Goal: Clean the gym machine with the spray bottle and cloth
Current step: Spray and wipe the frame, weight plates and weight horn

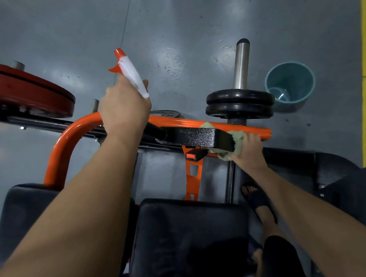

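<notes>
Bucket: a teal bucket stands on the grey floor, just beyond the machine's right end and beside the stacked black plates.
Bucket contents: a small, clear, cup-like dipper lies at the bottom; whether there is any water, I cannot tell.
Spray bottle: the spray bottle has a white head with an orange nozzle and trigger, pointing away from the person. Its body is hidden in the fist.
Left hand: the left hand is curled round the bottle, held above the bend of the orange bar.
Cloth: a pale green cloth is bunched against the right end of the orange bar, partly behind a black bracket.
Right hand: the right hand grips the cloth and presses it to the bar, fingers wrapped over it.
Hands apart: the two hands are well apart along the bar, with the bracket between them.
Machine: a red plate is at the left, and a black pad lies near the person.
</notes>
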Available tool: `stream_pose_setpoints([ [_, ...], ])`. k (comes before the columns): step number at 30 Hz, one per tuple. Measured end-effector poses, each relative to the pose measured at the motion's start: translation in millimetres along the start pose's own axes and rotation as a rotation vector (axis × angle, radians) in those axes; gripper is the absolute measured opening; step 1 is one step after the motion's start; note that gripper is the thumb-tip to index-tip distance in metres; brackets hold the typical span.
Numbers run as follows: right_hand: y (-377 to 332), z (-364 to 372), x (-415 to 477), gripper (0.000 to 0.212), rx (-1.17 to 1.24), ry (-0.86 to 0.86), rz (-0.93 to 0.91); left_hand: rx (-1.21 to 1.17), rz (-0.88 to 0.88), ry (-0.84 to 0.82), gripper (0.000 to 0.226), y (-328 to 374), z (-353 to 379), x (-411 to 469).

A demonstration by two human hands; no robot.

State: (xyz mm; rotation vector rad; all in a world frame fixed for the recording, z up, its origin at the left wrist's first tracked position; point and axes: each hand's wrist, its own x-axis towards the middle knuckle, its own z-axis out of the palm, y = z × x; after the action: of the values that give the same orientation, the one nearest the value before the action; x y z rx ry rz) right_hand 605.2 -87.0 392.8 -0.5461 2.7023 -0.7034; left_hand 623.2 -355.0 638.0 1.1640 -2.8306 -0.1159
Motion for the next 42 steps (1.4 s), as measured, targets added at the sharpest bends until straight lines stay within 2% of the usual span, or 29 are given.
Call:
stream_pose_setpoints([
  [2,15.6,6.0,-3.7,0.077,-0.030,-0.046,0.105,-0.014,-0.003,-0.010,0.047,0.0,1.7,0.8],
  [4,16.7,8.0,-4.1,0.070,-0.057,-0.078,0.165,-0.007,-0.009,-0.028,0.048,-0.5,1.1,2.6],
  [8,-13.3,6.2,-7.7,0.050,0.049,0.077,0.270,-0.059,-0.023,-0.066,0.048,2.2,-2.1,3.0],
  [11,-69.1,-10.2,-12.4,0.043,0.257,0.223,0.081,-0.086,-0.041,-0.073,0.052,-0.8,0.6,4.1],
  [14,-108.7,-22.8,-10.2,0.056,0.417,0.225,0.003,-0.083,-0.052,-0.101,0.052,0.0,0.9,3.6],
  [16,-107.4,-21.7,-5.6,0.060,0.489,0.210,-0.031,-0.078,-0.047,-0.089,0.054,1.1,-1.0,3.0],
  [19,-77.1,-9.2,-3.2,0.047,0.568,0.244,-0.111,-0.059,-0.053,-0.092,0.053,1.3,-0.8,3.4],
  [21,-48.1,2.7,-2.4,0.049,0.485,0.168,-0.098,-0.040,-0.052,-0.102,0.053,1.5,0.0,3.9],
  [24,8.3,26.1,-6.4,0.055,0.166,0.043,0.003,-0.025,-0.040,-0.075,0.056,0.9,-1.3,4.4],
  [27,52.1,37.9,-16.9,0.067,-0.128,-0.096,-0.006,-0.029,-0.040,-0.069,0.052,0.7,-1.6,3.7],
  [29,65.1,38.7,-26.4,0.063,-0.156,-0.101,0.045,-0.043,-0.040,-0.072,0.051,0.4,-0.9,3.4],
  [31,68.3,30.5,-40.0,0.045,-0.112,-0.086,0.123,-0.052,-0.038,-0.077,0.051,1.1,-2.0,2.7],
  [33,73.0,17.1,-52.8,0.031,-0.010,-0.102,0.221,-0.061,-0.037,-0.083,0.049,1.7,-3.4,1.8],
  [34,71.9,11.9,-58.6,0.027,0.108,-0.081,0.338,-0.059,-0.037,-0.082,0.047,2.4,-4.2,1.5],
  [35,72.7,9.5,-63.8,0.027,0.241,-0.004,0.507,-0.059,-0.039,-0.077,0.045,3.2,-5.2,0.8],
  [37,70.3,0.2,-69.6,0.040,0.551,0.211,0.796,-0.060,-0.042,-0.071,0.044,3.8,-5.8,0.1],
  [39,69.7,-3.0,-67.9,0.053,0.850,0.394,0.891,-0.067,-0.047,-0.074,0.044,4.2,-6.1,0.1],
  [42,63.8,-1.6,-52.1,0.054,1.164,0.396,0.873,-0.065,-0.038,-0.072,0.038,4.7,-6.5,0.1],
])
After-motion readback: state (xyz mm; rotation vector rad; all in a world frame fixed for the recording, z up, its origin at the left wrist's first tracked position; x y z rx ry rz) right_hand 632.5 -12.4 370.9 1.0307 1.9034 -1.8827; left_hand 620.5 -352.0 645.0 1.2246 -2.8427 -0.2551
